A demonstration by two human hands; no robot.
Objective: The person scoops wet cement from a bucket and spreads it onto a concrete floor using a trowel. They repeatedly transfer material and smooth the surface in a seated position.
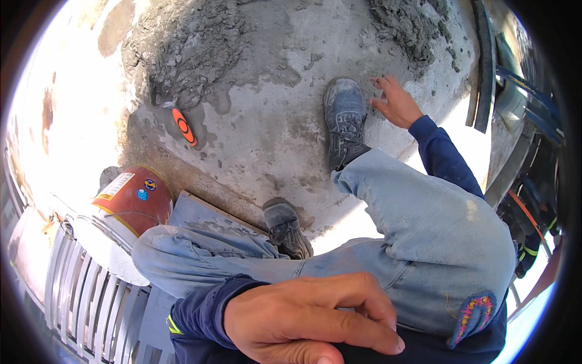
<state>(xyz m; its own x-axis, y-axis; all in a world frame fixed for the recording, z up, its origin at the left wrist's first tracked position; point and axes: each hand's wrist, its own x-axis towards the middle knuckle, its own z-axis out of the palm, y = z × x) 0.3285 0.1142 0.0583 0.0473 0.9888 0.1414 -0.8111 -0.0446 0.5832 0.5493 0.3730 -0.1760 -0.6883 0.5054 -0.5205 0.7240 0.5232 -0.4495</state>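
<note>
My left hand (312,318) is close to my body at the bottom, over my lap. Its fingers are loosely bent, with the index finger and thumb apart; the palm is hidden and nothing shows in it. Farther out on the right, my right hand (394,103) reaches over the grey floor beside my right shoe (345,115). Its fingers are spread and hold nothing. Beyond that hand lies a heap of wet mortar (412,30). A second, larger mortar heap (194,51) is at the upper left, with an orange oblong piece (184,127) marked by dark ovals below it.
A red-brown bucket (136,203) with a wire handle lies tipped at the left, next to grey slats (91,303). A board (209,212) is by my left shoe (285,227). Dark beams (485,73) and blue bars (530,91) stand at the right edge.
</note>
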